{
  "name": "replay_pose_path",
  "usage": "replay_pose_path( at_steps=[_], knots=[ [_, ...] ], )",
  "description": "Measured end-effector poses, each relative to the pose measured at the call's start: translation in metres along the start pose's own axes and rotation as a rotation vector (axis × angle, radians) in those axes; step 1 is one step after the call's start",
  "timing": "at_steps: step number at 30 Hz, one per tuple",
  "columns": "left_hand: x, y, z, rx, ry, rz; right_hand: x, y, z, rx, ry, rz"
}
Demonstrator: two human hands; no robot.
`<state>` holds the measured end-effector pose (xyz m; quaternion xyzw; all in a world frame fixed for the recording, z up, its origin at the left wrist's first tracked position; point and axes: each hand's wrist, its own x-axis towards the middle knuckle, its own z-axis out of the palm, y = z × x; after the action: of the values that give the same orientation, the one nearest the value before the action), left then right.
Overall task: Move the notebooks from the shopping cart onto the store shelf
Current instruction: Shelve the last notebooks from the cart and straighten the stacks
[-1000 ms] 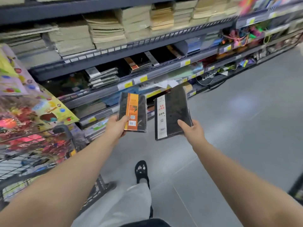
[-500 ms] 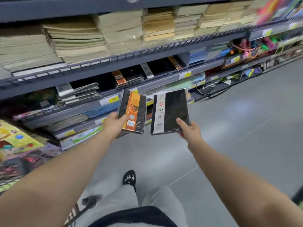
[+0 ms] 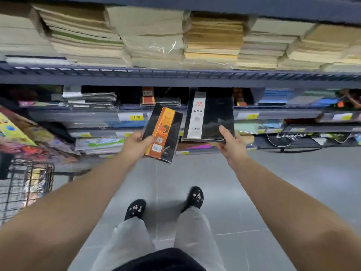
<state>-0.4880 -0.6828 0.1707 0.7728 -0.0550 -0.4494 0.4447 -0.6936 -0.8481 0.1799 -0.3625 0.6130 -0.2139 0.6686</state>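
Observation:
My left hand (image 3: 135,144) grips a black notebook with an orange band (image 3: 163,133) by its lower left edge, tilted, in front of the shelf's price rail. My right hand (image 3: 230,142) holds a larger black notebook with a white 25K strip (image 3: 210,116) by its lower right corner; its top end reaches the dark shelf (image 3: 175,77) opening, between stacks of similar black notebooks (image 3: 162,98). The wire shopping cart (image 3: 25,184) stands at the lower left with colourful packs in it.
Stacks of beige paper pads (image 3: 152,36) fill the upper shelf. Lower shelves hold more notebooks and yellow price tags (image 3: 136,117). Colourful books (image 3: 17,132) lean at the left. Grey tiled floor (image 3: 283,182) lies below, with my two black shoes on it.
I have turned to face the shelf squarely and stepped closer. Both notebooks have risen toward the middle shelf, and the right one now reaches its opening. The cart is back in view at left.

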Motion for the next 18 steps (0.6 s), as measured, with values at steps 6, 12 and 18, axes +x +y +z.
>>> replay_pose_path(
  at_steps=[6,12,18],
  knots=[
    [0.001,-0.003,0.04,-0.119,0.185,-0.063,0.05,-0.022,0.005,0.054,-0.059,0.143],
    [-0.002,-0.008,0.067,-0.202,0.222,-0.077,0.071,0.005,-0.008,0.173,-0.158,0.328],
    [-0.005,-0.015,0.077,-0.264,0.26,-0.1,0.082,0.007,0.002,0.046,-0.232,0.215]
  ],
)
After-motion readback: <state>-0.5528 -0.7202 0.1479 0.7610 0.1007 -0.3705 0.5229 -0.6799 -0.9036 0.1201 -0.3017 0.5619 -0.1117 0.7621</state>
